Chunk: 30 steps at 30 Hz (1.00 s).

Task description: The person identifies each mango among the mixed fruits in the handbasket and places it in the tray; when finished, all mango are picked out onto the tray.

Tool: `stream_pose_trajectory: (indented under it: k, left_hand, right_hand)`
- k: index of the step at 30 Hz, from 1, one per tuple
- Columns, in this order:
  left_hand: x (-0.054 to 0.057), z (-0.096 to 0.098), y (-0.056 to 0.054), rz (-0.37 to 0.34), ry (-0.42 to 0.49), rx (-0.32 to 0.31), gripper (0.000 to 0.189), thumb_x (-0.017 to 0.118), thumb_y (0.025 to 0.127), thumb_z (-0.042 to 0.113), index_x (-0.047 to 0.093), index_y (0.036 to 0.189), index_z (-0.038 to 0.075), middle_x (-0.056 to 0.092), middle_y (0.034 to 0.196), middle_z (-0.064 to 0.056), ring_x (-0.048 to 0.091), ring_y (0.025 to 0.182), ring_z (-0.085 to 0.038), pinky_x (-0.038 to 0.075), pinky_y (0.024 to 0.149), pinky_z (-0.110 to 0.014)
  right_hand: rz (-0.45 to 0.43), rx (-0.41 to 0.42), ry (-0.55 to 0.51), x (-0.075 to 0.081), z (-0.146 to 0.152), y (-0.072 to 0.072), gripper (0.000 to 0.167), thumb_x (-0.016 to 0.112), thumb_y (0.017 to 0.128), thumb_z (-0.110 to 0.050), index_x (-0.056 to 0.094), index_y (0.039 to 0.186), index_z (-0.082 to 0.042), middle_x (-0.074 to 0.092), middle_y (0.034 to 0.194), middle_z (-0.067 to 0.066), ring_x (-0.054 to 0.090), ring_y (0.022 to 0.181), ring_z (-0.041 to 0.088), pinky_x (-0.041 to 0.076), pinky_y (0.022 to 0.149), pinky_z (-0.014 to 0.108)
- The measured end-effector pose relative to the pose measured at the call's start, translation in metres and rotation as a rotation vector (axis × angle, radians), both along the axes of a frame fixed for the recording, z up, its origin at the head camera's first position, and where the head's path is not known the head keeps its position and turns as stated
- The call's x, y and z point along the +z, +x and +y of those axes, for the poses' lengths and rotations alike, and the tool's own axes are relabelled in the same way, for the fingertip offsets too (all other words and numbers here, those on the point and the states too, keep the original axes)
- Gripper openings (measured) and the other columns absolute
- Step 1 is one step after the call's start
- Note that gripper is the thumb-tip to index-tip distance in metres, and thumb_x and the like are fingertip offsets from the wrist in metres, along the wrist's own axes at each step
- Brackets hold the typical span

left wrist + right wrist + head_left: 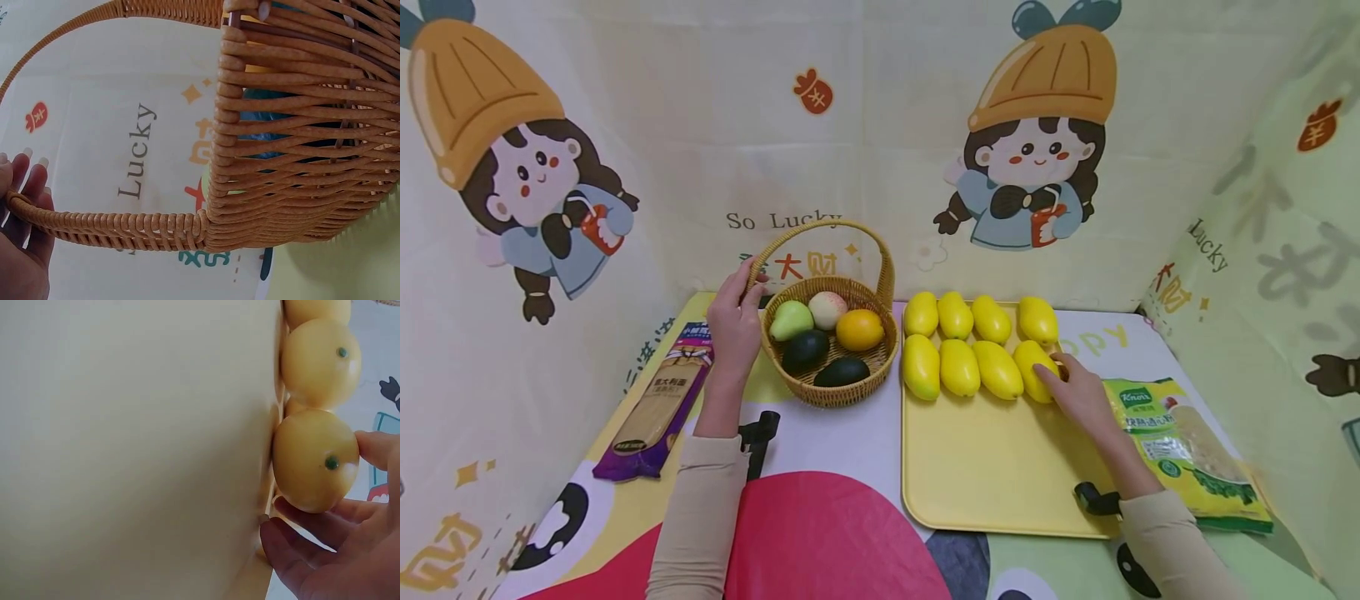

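Observation:
My left hand (pixel 735 325) holds the handle of a wicker basket (pixel 835 397) on its left side; in the left wrist view the handle (pixel 112 228) runs between thumb and fingers. Inside lie a green pear (pixel 792 320), a peach (pixel 827 310), an orange (pixel 860 330) and two dark avocados (pixel 805 351). My right hand (pixel 1086 400) pinches a yellow mango (pixel 1032 371) at the right end of the front row on a yellow tray (pixel 1000 475). The right wrist view has the thumb on one side of this mango (pixel 315 459) and fingers on the other.
Several more mangoes (pixel 955 315) fill two rows at the tray's back half. A purple pack of noodles (pixel 658 404) lies left of the basket. Right of the tray lies a green and yellow Knorr bag (pixel 1187 450). Patterned cloth walls (pixel 880 150) stand behind and at both sides.

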<state>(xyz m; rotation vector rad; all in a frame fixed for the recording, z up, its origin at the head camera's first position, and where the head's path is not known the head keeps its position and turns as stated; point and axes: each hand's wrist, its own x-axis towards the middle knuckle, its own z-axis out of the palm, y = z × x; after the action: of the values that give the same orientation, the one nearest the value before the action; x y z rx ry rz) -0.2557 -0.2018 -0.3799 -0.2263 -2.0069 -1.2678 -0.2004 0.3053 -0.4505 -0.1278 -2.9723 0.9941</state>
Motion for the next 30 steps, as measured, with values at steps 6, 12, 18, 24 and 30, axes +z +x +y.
stream_pose_trajectory:
  k: [6,12,18,24,30]
  left_hand:
    - [-0.001,-0.001,-0.001,-0.007,-0.003,0.012,0.039,0.054,0.103,0.018,0.058,0.141,0.023,0.068,0.111,-0.008,0.061,0.093,0.003,0.046,0.08,-0.009]
    - [-0.001,0.0,-0.001,-0.009,-0.001,-0.002,0.04,0.054,0.103,0.019,0.056,0.141,0.03,0.068,0.112,-0.008,0.064,0.095,-0.003,0.046,0.077,-0.009]
    - [0.0,0.002,0.0,-0.023,-0.006,-0.01,0.042,0.053,0.103,0.02,0.053,0.14,0.04,0.069,0.113,-0.006,0.065,0.096,-0.009,0.046,0.076,-0.009]
    - [0.0,0.0,0.001,-0.048,-0.015,-0.024,0.042,0.052,0.104,0.021,0.053,0.143,0.034,0.068,0.116,-0.005,0.065,0.1,-0.008,0.046,0.079,-0.009]
    - [0.001,-0.005,0.003,-0.076,-0.058,-0.038,0.043,0.05,0.104,0.022,0.05,0.147,0.026,0.066,0.12,-0.007,0.067,0.107,-0.02,0.045,0.084,-0.008]
  right_hand:
    - [-0.017,0.004,-0.011,0.0,-0.001,-0.005,0.086,0.039,0.098,-0.065,0.032,0.152,0.001,0.04,0.149,0.035,0.042,0.133,0.048,0.037,0.11,0.063]
    - [-0.028,0.0,-0.031,-0.002,0.004,-0.008,0.087,0.039,0.098,-0.066,0.03,0.153,0.001,0.041,0.147,0.035,0.043,0.131,0.048,0.039,0.108,0.062]
    - [0.025,-0.005,-0.073,0.002,0.011,-0.001,0.081,0.043,0.1,-0.06,0.028,0.154,-0.001,0.045,0.143,0.034,0.048,0.126,0.047,0.044,0.103,0.061]
    - [0.103,0.022,-0.077,0.005,0.015,0.008,0.073,0.044,0.103,-0.05,0.029,0.155,-0.001,0.041,0.147,0.033,0.045,0.128,0.049,0.043,0.101,0.064]
    - [0.183,0.074,-0.049,0.005,0.019,0.013,0.071,0.05,0.102,-0.045,0.03,0.154,-0.001,0.035,0.154,0.031,0.032,0.14,0.052,0.031,0.11,0.069]
